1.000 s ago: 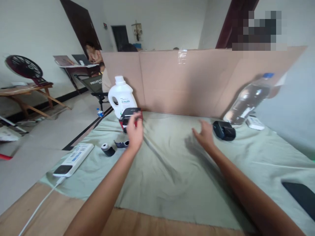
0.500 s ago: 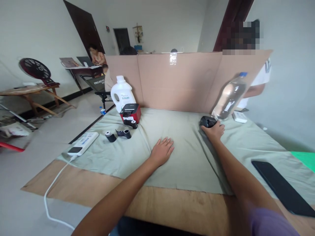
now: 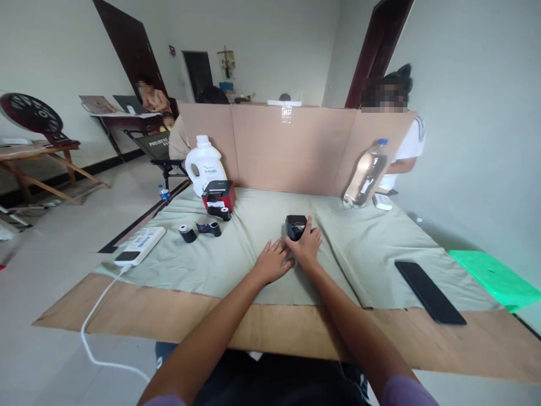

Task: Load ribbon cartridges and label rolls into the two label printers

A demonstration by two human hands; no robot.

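Note:
A small black boxy device [image 3: 295, 226] with a glossy top rests on the grey-green cloth [image 3: 262, 203], in front of me. My right hand [image 3: 307, 247] grips its near right side, index finger along the edge and thumb toward its front. My left hand [image 3: 273, 263] lies flat on the cloth just left of my right hand, fingers stretched out and holding nothing. Farther left stands a red and black boxy device [image 3: 218, 196]. Near it are black rolls, among them one roll standing upright [image 3: 187, 233] and one partly unwound [image 3: 209, 228].
A white jug [image 3: 205, 166] and a leaning clear bottle [image 3: 367, 175] stand before the cardboard screen [image 3: 291, 149]. A white power strip [image 3: 141, 246] with its cable is at left; a black phone [image 3: 430, 292] lies at right. Behind the screen is another person [image 3: 408, 146].
My right hand has brought the black device from the right, near the clear bottle, to the middle beside my left hand. The camera view has shifted; my left hand stays flat on the cloth.

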